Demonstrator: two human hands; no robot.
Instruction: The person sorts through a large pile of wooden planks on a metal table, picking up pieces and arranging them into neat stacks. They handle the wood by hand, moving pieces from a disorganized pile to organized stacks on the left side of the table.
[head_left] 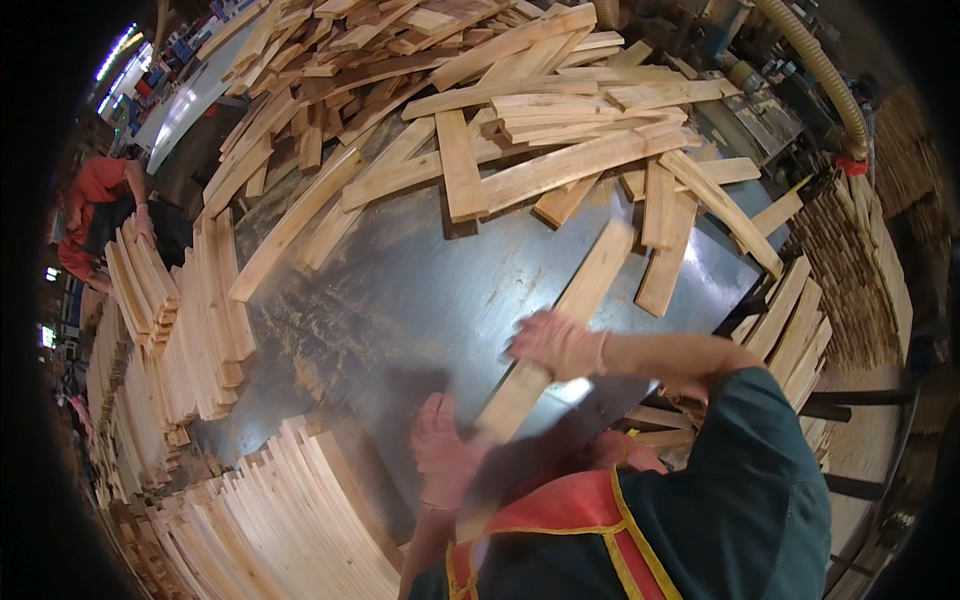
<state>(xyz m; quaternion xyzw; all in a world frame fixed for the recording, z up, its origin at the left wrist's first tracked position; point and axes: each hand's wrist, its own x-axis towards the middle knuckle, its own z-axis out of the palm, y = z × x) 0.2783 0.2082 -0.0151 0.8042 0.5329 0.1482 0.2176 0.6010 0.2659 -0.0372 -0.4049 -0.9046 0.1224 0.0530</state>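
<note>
A long flat wooden board (592, 278) lies slantwise over the grey metal tabletop (400, 265). My right hand (560, 343), in a pinkish glove, is closed over the board's middle. Close by the board's near end is my left hand (446, 452), gloved too and smeared by motion. Its fingers look stretched out, and nothing shows in them; whether its thumb side touches the board I cannot tell. Sawdust (320, 335) is scattered on the metal left of the board.
A big loose heap of boards (480, 90) covers the table's far side. Upright rows of boards (270, 510) stand at the near left, with a stack (220, 310) beyond. Another person (100, 205) in red handles boards at far left. Stacked boards (850, 270) stand right, below a hose (830, 80).
</note>
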